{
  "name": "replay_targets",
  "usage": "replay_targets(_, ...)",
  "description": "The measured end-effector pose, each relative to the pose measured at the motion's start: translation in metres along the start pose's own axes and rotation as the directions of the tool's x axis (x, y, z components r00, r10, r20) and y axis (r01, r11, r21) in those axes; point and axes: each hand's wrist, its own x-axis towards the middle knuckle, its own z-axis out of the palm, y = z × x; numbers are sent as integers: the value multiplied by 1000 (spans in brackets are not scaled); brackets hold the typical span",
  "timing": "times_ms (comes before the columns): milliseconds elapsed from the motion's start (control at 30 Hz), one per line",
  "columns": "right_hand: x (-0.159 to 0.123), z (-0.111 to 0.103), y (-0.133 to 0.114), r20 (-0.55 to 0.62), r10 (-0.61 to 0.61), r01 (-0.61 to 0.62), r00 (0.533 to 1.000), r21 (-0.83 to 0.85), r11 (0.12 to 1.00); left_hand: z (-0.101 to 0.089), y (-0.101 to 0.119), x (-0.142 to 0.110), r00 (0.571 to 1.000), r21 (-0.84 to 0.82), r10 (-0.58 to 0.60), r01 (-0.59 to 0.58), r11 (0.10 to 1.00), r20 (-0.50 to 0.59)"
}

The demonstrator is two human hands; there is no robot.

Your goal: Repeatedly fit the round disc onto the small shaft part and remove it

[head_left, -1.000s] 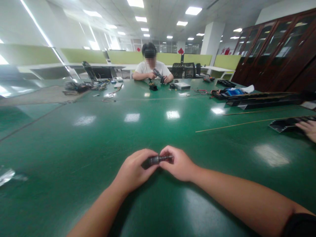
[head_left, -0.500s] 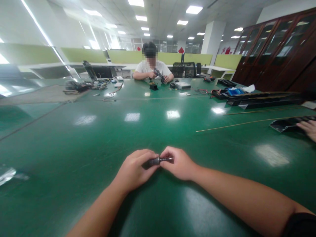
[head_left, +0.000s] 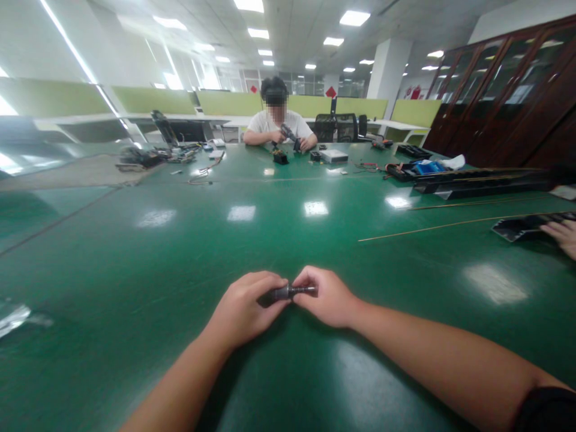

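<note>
Both my hands meet low over the green table (head_left: 288,228), just in front of me. My left hand (head_left: 245,309) is closed around the thicker end of a small dark metal cylindrical part (head_left: 288,292). The fingers of my right hand (head_left: 326,297) pinch its thinner shaft end. The part lies level between the two hands, and most of it is hidden by my fingers.
Across the table a person (head_left: 279,123) sits handling a dark tool, with small parts and a white box (head_left: 333,156) nearby. Long thin rods (head_left: 450,225) and black trays (head_left: 477,180) lie at right, where another person's hand (head_left: 560,235) rests. A crumpled clear bag (head_left: 13,317) lies at left.
</note>
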Motion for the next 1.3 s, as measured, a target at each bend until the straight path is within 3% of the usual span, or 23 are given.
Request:
replay_targets(633,1,0,4,-7,16,-16,1000,0,1000,-6,0,0,999,15,6,-5,1000,-44)
replay_targets(1300,2,1,5,-27,87,-81,996,183,980,-13,-4,-1,997,38,3,0,999,-79)
